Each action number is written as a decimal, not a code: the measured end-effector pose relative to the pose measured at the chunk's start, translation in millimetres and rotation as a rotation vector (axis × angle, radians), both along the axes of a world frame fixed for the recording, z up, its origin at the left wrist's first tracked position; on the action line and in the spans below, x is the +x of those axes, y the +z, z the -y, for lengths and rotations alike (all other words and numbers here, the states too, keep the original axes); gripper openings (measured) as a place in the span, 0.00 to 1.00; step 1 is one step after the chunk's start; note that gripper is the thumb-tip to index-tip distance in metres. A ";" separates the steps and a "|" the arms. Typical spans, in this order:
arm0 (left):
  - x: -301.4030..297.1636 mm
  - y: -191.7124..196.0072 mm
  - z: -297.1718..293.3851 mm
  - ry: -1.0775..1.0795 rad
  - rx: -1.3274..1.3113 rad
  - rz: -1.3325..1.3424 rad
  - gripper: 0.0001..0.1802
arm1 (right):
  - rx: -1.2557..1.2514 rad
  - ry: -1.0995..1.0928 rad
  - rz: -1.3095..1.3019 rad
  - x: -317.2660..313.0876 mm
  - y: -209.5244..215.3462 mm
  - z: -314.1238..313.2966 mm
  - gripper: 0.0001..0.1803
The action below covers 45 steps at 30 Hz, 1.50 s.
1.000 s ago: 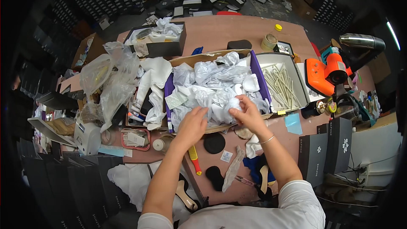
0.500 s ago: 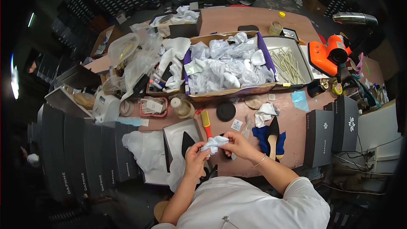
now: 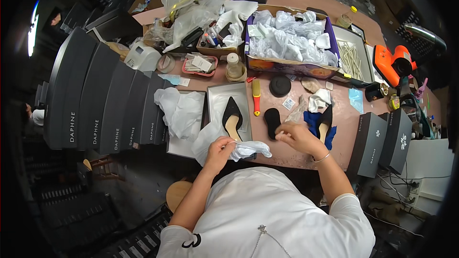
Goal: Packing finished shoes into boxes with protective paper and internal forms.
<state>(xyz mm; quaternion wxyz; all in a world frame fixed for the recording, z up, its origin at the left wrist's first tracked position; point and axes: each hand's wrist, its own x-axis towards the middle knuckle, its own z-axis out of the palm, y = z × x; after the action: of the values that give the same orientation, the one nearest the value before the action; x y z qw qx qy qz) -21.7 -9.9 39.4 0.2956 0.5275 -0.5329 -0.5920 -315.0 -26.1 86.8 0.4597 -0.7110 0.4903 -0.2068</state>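
Crumpled white wad, pinched in left hand, extending rightward

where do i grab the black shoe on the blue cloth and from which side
Probably by its back end, coming from the near side with the right hand. The black shoe lies on the blue cloth with its pointed toe facing away from the person and its back end nearest them, pale insole showing, so that end looks easiest to reach.

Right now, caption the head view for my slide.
Left hand holding a white wad near a black shoe in an open box; right hand near a black pad.
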 end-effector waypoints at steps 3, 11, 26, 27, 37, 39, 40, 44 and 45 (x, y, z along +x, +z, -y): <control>-7.9 15.9 -7.0 -0.005 -0.229 0.115 0.08 | -0.124 -0.023 0.146 23.4 18.6 -13.8 0.28; -5.0 27.0 -18.7 -0.049 0.096 -0.135 0.08 | 0.193 -0.110 0.366 81.7 -23.7 -26.4 0.18; -9.7 37.0 3.2 0.702 0.476 -0.770 0.13 | 0.675 -0.508 0.883 55.8 -88.2 -13.4 0.15; -13.4 42.2 5.5 0.634 0.373 -0.721 0.13 | 0.675 -0.574 0.908 51.5 -88.0 -6.8 0.15; 31.7 27.8 -3.2 0.307 0.370 -0.372 0.15 | 0.385 -0.898 1.145 4.6 -81.8 42.5 0.15; 29.3 42.1 -1.6 0.630 0.319 -0.698 0.11 | 0.398 -0.966 1.235 -2.2 -87.1 45.0 0.15; 33.4 46.1 -2.4 0.744 0.292 -0.797 0.10 | 0.409 -1.019 1.306 -2.8 -76.5 47.3 0.15; 99.8 40.4 -12.6 0.171 0.036 -0.770 0.14 | 0.444 -1.123 1.364 -24.8 -79.6 54.3 0.16; 119.4 46.7 -12.8 0.010 0.230 -0.327 0.14 | 0.449 -1.161 1.350 -33.5 -79.3 51.9 0.16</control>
<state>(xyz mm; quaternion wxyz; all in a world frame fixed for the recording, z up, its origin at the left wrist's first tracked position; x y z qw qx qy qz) 97.7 3.0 86.1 0.3189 0.4573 -0.4041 -0.7252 -348.4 -78.0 7.5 0.5998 0.0242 0.4266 -0.6766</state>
